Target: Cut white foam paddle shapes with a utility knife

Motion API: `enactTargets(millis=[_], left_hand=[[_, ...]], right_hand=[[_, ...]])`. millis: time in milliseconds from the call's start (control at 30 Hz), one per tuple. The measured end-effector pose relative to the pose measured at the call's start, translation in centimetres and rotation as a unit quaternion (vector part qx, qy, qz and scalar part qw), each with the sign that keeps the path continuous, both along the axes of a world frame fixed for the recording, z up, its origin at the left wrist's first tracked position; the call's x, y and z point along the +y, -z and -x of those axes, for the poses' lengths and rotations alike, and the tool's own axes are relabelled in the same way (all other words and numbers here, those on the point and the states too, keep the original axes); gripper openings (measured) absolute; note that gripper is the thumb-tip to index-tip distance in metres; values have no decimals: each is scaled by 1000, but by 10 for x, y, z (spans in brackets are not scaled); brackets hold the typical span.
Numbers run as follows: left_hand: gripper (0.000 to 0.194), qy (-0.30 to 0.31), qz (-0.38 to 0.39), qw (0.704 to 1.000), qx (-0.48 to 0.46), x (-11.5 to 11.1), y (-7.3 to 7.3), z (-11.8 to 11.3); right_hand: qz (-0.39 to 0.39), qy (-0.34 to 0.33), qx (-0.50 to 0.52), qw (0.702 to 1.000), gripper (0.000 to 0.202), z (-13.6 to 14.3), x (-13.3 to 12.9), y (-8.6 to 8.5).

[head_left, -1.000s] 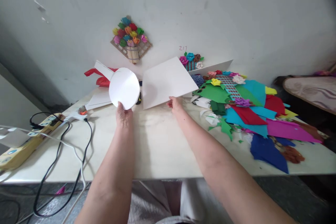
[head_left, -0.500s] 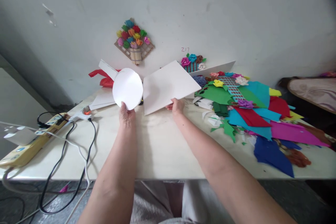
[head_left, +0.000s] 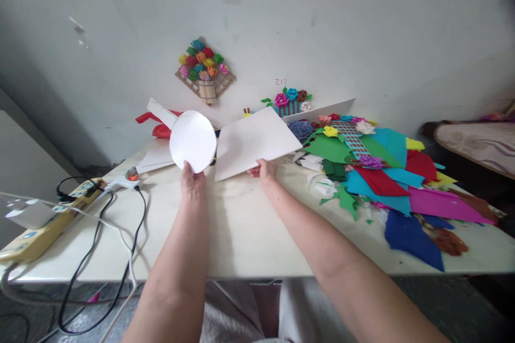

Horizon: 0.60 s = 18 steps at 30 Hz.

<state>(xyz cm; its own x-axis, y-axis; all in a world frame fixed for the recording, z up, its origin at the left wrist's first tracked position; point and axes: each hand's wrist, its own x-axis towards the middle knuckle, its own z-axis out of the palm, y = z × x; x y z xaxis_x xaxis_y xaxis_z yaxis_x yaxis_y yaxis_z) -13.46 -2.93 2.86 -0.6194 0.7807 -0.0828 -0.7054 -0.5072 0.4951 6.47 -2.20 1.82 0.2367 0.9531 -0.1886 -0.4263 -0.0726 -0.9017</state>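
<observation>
My left hand (head_left: 192, 182) grips the lower edge of a round white disc (head_left: 193, 140), thumb on its face and fingers behind. A white strip (head_left: 161, 113) sticks out at the disc's upper left. To the right, my right hand (head_left: 264, 171) holds a square white board (head_left: 256, 142) by its lower edge, with the board tilted above the table. Disc and board are side by side with a narrow gap between them. The fingers behind both pieces are mostly hidden.
Coloured felt sheets (head_left: 408, 171) and felt flowers are heaped at the right of the table (head_left: 257, 236). A yellow power strip (head_left: 52, 225) with cables lies at the left. Red material (head_left: 161, 131) is behind the disc. A flower decoration (head_left: 205, 67) is on the wall.
The view has shifted slightly, so the wall and table items sit a little lower. The square board is slightly lower and flatter in view. Both hands keep their holds.
</observation>
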Motion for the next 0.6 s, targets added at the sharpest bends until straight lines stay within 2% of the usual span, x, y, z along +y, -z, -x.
enactTargets(millis=[233, 400, 433, 500, 567, 600], left_hand=[[43, -3, -3, 1000, -13, 0, 0, 3], [42, -7, 36, 999, 30, 0, 0, 3], [41, -4, 50, 998, 44, 0, 1, 3], [38, 5, 75, 994, 77, 1, 3, 1], [35, 12, 85, 991, 107, 3, 5, 0], [33, 16, 85, 989, 120, 4, 7, -1]], right_hand=[[28, -14, 7, 999, 8, 11, -10, -2], [67, -36, -33, 997, 14, 9, -14, -8], [85, -61, -54, 993, 17, 7, -14, -10], [132, -160, -114, 972, 27, 1, -14, -15], [172, -295, -178, 923, 36, -6, -16, -20], [172, -339, -198, 903, 37, -10, -17, -22]])
